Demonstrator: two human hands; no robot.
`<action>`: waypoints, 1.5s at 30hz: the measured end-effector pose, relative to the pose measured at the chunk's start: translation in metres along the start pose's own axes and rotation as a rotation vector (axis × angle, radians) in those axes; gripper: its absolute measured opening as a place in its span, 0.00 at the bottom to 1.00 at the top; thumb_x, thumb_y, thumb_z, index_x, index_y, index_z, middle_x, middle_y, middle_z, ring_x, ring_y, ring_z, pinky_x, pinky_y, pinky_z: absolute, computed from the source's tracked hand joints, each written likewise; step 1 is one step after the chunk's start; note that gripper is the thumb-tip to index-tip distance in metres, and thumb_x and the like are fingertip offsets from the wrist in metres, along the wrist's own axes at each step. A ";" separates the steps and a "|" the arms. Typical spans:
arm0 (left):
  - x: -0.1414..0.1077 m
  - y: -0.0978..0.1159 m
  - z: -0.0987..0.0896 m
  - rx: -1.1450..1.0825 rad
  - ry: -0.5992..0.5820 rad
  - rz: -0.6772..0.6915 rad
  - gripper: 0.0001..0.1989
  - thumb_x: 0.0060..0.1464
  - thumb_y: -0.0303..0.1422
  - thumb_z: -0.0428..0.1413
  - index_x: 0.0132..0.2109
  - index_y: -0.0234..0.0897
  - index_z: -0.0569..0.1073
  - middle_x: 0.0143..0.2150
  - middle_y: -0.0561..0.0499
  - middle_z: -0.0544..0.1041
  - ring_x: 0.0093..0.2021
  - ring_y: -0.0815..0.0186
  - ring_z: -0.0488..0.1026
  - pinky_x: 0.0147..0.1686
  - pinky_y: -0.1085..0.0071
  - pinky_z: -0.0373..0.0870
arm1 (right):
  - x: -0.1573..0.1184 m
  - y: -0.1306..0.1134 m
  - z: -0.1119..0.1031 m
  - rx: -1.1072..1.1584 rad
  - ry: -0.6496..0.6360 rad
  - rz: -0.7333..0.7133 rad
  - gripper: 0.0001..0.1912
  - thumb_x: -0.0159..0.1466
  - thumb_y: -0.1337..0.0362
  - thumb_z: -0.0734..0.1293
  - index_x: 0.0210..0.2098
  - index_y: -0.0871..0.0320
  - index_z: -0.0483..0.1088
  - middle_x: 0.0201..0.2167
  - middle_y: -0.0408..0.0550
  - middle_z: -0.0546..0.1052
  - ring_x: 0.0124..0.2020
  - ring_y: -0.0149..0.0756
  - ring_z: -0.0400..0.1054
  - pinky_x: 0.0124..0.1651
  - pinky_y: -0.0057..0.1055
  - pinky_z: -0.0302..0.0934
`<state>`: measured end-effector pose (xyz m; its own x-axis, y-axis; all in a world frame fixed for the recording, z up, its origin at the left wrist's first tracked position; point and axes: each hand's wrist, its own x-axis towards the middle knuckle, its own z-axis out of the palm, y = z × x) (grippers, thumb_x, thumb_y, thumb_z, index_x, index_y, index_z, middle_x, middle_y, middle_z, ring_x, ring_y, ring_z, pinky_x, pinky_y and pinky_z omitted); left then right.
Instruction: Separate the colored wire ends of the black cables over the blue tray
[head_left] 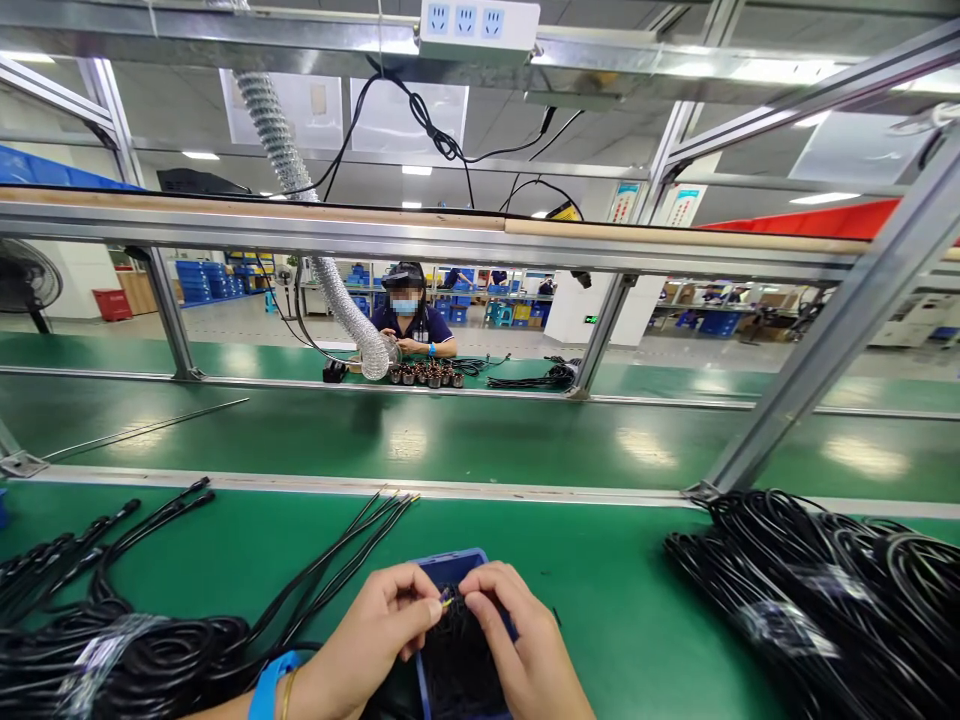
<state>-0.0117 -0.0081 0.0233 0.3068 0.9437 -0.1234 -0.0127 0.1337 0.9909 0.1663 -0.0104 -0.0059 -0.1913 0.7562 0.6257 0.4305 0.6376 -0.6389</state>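
Above a blue bin, my left hand is closed in a pinch on the thin coloured wires of a cable end, a yellow-green one among them. My right hand is also pinched, its fingertips right beside the wire tips; whatever lies between them is too small to make out. Many small black pieces fill the bin below both hands. To the left, several black cables lie with their stripped, coloured ends pointing away from me. A blue band circles my left wrist.
Bundled black cables are heaped at left and right on the green table. Metal posts rise from the bench. A silver duct hose hangs ahead. A person sits across, behind several copper-coloured parts.
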 end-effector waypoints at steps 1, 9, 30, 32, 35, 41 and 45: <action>0.000 0.000 0.000 0.012 -0.002 0.000 0.11 0.47 0.39 0.59 0.30 0.36 0.68 0.24 0.57 0.62 0.26 0.69 0.58 0.26 0.72 0.52 | 0.000 -0.001 -0.001 0.001 0.009 -0.015 0.09 0.71 0.69 0.59 0.37 0.53 0.69 0.33 0.43 0.75 0.35 0.35 0.70 0.39 0.26 0.65; -0.002 0.001 0.000 0.030 -0.014 0.007 0.13 0.47 0.41 0.60 0.30 0.36 0.68 0.23 0.58 0.60 0.25 0.70 0.55 0.25 0.72 0.51 | -0.001 -0.004 -0.004 -0.032 0.001 -0.056 0.09 0.70 0.70 0.59 0.37 0.53 0.68 0.32 0.44 0.75 0.35 0.35 0.69 0.39 0.28 0.65; 0.005 -0.012 -0.002 0.053 0.010 0.008 0.19 0.44 0.46 0.64 0.32 0.32 0.76 0.20 0.56 0.68 0.22 0.70 0.64 0.22 0.73 0.56 | 0.003 -0.003 -0.008 -0.189 0.127 -0.259 0.16 0.67 0.78 0.60 0.49 0.54 0.70 0.33 0.46 0.78 0.34 0.35 0.72 0.36 0.30 0.69; 0.005 -0.011 -0.002 0.063 0.009 0.000 0.20 0.44 0.47 0.64 0.32 0.32 0.76 0.20 0.56 0.68 0.22 0.70 0.64 0.22 0.73 0.55 | 0.002 -0.002 -0.007 -0.207 0.117 -0.266 0.16 0.67 0.78 0.60 0.48 0.55 0.69 0.33 0.46 0.78 0.34 0.35 0.71 0.36 0.30 0.69; 0.004 -0.011 -0.002 0.080 0.003 -0.005 0.21 0.44 0.47 0.64 0.32 0.31 0.76 0.20 0.56 0.68 0.22 0.70 0.64 0.22 0.73 0.55 | 0.001 -0.001 -0.008 -0.232 0.069 -0.296 0.17 0.67 0.79 0.59 0.49 0.55 0.68 0.34 0.47 0.79 0.34 0.36 0.71 0.36 0.31 0.69; 0.005 -0.011 -0.001 0.071 0.012 0.015 0.20 0.45 0.47 0.64 0.32 0.31 0.76 0.20 0.56 0.66 0.22 0.70 0.63 0.23 0.73 0.56 | 0.004 -0.001 -0.015 -0.338 -0.007 -0.367 0.16 0.67 0.78 0.59 0.49 0.57 0.68 0.33 0.48 0.79 0.32 0.37 0.71 0.33 0.32 0.67; 0.007 -0.012 -0.001 0.043 0.018 0.017 0.20 0.44 0.47 0.64 0.33 0.32 0.75 0.21 0.57 0.67 0.23 0.70 0.63 0.22 0.74 0.56 | 0.003 -0.002 -0.013 -0.394 0.052 -0.370 0.16 0.68 0.76 0.59 0.52 0.58 0.67 0.31 0.48 0.79 0.30 0.37 0.71 0.32 0.32 0.67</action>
<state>-0.0103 -0.0031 0.0104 0.2901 0.9510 -0.1071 0.0232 0.1050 0.9942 0.1760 -0.0115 0.0027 -0.3534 0.4775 0.8044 0.6429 0.7487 -0.1620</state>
